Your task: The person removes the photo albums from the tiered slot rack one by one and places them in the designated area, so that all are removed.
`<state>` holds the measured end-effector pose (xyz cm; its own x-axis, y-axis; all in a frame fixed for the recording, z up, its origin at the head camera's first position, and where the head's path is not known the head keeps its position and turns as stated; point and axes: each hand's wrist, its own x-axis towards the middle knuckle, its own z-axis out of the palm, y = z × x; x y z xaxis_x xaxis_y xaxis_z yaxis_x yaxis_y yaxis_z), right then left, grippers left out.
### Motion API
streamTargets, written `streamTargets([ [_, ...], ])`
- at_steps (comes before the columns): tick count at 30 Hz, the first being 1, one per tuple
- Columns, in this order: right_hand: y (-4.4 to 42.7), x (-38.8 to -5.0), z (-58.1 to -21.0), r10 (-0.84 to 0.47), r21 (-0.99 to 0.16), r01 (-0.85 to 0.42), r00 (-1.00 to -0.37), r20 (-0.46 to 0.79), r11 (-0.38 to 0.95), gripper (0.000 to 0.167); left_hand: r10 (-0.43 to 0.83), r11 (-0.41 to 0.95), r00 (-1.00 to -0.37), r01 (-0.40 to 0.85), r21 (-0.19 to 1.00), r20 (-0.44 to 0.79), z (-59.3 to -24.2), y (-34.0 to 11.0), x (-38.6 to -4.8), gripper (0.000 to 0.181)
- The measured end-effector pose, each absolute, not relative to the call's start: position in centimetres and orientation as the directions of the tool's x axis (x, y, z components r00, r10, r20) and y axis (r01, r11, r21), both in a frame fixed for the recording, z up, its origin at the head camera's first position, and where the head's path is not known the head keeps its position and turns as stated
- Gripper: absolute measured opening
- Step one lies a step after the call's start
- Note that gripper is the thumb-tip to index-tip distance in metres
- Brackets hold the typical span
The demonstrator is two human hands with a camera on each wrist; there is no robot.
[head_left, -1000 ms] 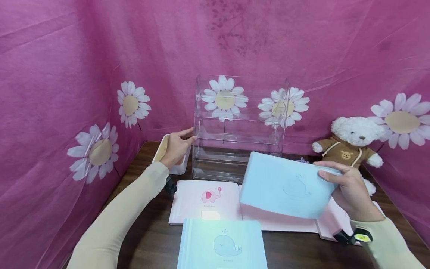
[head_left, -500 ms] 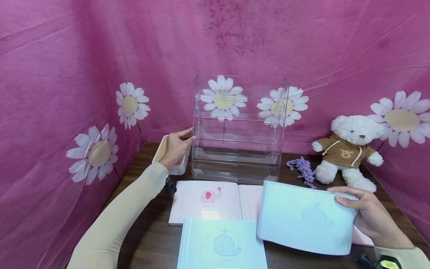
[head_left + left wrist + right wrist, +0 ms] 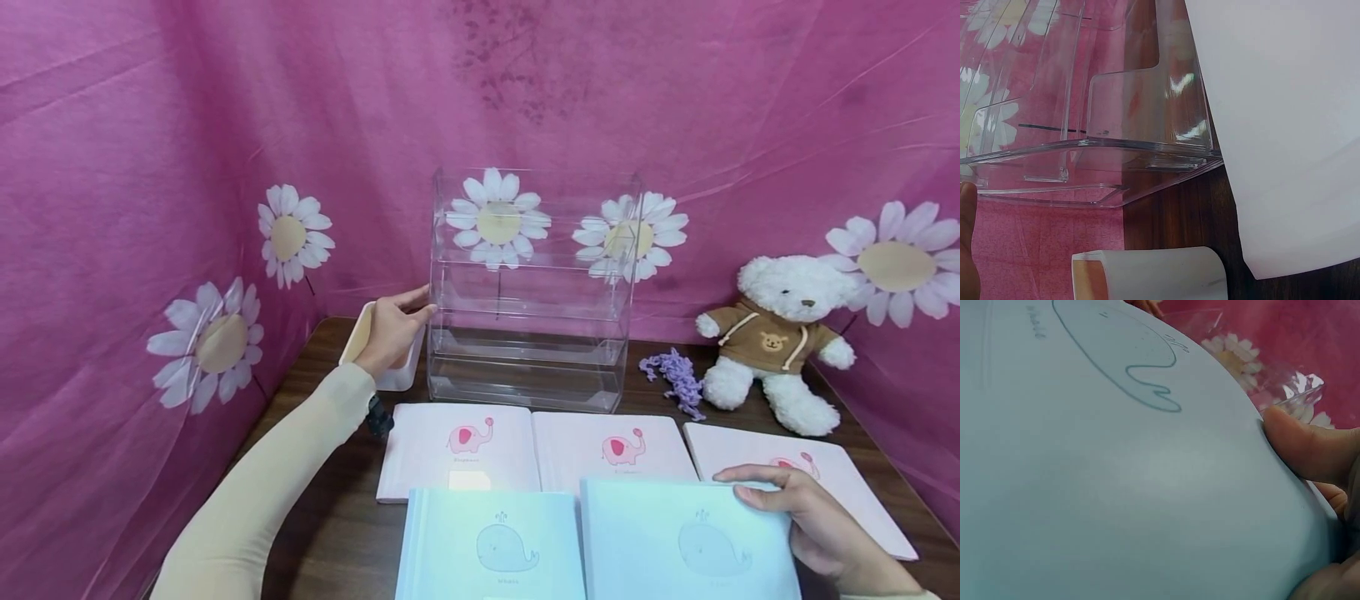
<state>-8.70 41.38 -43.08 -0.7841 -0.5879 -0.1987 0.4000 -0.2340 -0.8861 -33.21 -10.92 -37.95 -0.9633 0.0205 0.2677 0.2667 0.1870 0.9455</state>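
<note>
My right hand (image 3: 813, 521) grips the right edge of a pale blue whale book (image 3: 675, 533), thumb on its cover. In the right wrist view the cover (image 3: 1116, 462) bows slightly under that hold. A second blue whale book (image 3: 491, 533) lies just left of it. Behind them are three pink elephant books (image 3: 465, 437), the rightmost at an angle. My left hand (image 3: 392, 332) reaches over a white box and touches the left side of the clear tiered rack (image 3: 528, 333); its fingertips meet the side panel. Most of the left hand is out of the left wrist view.
The white box (image 3: 401, 379) stands left of the rack (image 3: 1160, 112). At the back right a white teddy bear (image 3: 780, 346) in a brown hoodie sits beside a heap of purple cord (image 3: 675, 379). Pink flowered cloth (image 3: 352, 125) surrounds the dark wooden table (image 3: 330, 533).
My right hand has brought the blue book down and toward the front, beside the other whale book, uncovering the pink books and purple cord. My left hand has stayed at the rack.
</note>
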Motion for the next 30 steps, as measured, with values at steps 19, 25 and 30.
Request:
streamTargets([
  [19, 39.6, -8.1, -44.6, 0.042, -0.691, 0.342, -0.910, -0.412, 0.637, 0.036, 0.012, 0.184, -0.960, 0.276, 0.944, 0.278, -38.0, -10.8, -33.2, 0.043],
  [25, 38.5, -7.7, -44.6, 0.099, -0.497, 0.160, -0.984, -0.147, 0.853, 0.012, 0.014, 0.219, -0.966, 0.253, 0.942, 0.257, -38.1, -10.9, -33.0, 0.043],
  [30, 37.6, -7.5, -44.5, 0.080, -0.408, 0.073, -0.997, -0.001, 0.910, 0.019, -0.002, 0.191, -0.971, 0.233, 0.954, 0.238, -38.1, -10.7, -33.0, 0.043],
])
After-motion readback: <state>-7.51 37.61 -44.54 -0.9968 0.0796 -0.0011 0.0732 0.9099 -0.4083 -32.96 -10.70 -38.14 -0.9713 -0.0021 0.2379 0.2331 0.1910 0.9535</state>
